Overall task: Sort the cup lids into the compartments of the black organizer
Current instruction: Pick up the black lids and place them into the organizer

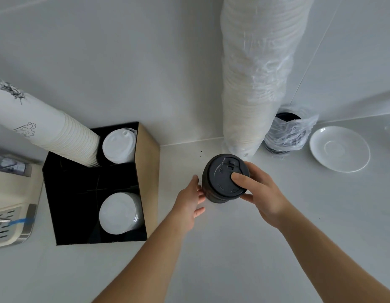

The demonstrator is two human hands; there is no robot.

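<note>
A stack of black cup lids (222, 178) stands on the white counter right of the black organizer (65, 215). My right hand (261, 193) grips the stack from the right, one finger pressed on the top lid. My left hand (189, 204) touches the stack's left side with its fingers spread. The organizer's far right compartment holds white lids (118, 146). White lids (117, 213) also fill its near right compartment. A tall stack of paper cups (58, 132) leans out of its far left compartment.
A tall plastic-wrapped sleeve of white lids (255, 84) stands against the wall just behind the black stack. Black lids in a plastic bag (285, 132) sit beside it, then a white saucer (339, 148). A coffee machine drip tray (10, 221) lies at the left.
</note>
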